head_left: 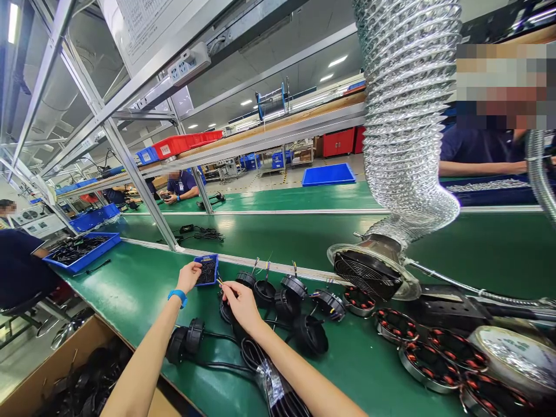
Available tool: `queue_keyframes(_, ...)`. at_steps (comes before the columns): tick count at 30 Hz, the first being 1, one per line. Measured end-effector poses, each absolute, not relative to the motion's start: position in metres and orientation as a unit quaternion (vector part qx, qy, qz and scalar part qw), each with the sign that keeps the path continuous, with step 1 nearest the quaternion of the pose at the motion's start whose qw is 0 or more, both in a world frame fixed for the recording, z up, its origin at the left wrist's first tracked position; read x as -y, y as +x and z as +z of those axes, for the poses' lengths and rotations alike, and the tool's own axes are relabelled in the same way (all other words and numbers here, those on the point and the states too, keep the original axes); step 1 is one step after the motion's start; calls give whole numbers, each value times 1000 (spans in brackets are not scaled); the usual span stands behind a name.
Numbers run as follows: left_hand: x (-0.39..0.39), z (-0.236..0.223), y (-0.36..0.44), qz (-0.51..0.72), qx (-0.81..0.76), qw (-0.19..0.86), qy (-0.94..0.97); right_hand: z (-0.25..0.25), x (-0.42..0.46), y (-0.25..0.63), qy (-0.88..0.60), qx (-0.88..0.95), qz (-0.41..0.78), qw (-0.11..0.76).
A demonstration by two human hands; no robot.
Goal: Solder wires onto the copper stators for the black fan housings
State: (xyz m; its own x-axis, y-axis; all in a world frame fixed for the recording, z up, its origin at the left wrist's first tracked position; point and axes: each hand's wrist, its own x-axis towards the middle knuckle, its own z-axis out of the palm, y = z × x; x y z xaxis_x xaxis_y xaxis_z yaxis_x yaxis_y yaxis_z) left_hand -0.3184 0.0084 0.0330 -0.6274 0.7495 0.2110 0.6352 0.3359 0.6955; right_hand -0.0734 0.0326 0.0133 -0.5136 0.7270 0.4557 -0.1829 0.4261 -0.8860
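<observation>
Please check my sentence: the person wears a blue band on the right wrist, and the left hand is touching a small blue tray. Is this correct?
Not quite: the head view shows the blue band on the left wrist, not the right. The left hand is touching the small blue tray, as you said.

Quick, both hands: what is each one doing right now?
Left hand: closed on the small blue tray's edge.
Right hand: pinched closed on a thin wire, it seems.

Black round cabled housings (286,304) lie clustered, thin leads upright.
</observation>
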Motion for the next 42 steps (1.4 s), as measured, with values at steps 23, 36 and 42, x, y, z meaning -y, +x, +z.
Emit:
queue_keyframes(23,43,87,-220,532,-630,254,505,19,-33,-69,-185,698,512,465)
queue_keyframes(36,51,96,-205,536,-620,248,517,15,-35,-71,-171,704,506,467)
queue_keyframes(42,54,94,-200,505,-609,254,556,17,-34,-71,-170,706,509,462)
